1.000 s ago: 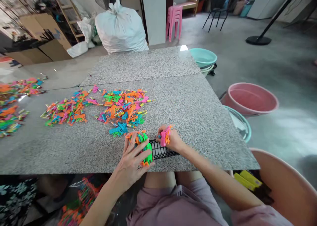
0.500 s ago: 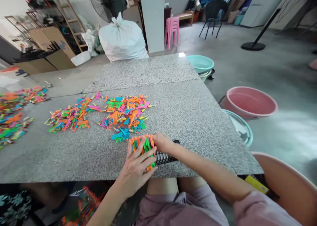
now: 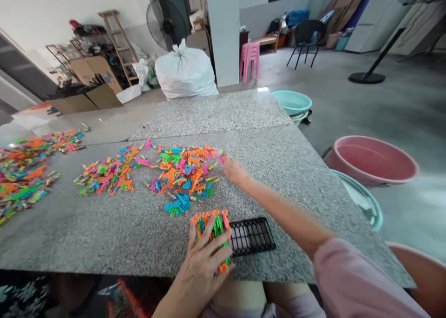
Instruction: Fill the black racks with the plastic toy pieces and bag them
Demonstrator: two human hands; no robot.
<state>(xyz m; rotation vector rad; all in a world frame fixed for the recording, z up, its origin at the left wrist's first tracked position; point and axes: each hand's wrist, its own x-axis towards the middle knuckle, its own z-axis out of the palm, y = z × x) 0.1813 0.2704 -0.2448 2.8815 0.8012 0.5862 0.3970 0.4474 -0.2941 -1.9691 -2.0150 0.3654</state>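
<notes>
My left hand (image 3: 205, 262) lies across a packed row of orange, green and pink plastic toy pieces (image 3: 219, 225), its fingers curled over their right side. The row stands at the left end of a black lattice rack (image 3: 252, 236), whose right part shows bare slots. My right hand (image 3: 235, 169) reaches to the far right edge of a loose pile of small toy pieces (image 3: 186, 169), which look pistol-shaped. Its fingertips are closed on a pink toy piece (image 3: 220, 155), partly hidden and blurred.
More toy pieces lie in a middle heap (image 3: 111, 169) and a larger left heap (image 3: 28, 164) on the speckled stone table (image 3: 272, 169). A tied white sack (image 3: 186, 71) stands behind it. Along the right edge are a turquoise basin (image 3: 292, 102) and a pink tub (image 3: 374, 160).
My right hand has left the row in the rack and moved forward to the loose pile, uncovering the rack's right part. My left hand stays on the row. The view has tilted up.
</notes>
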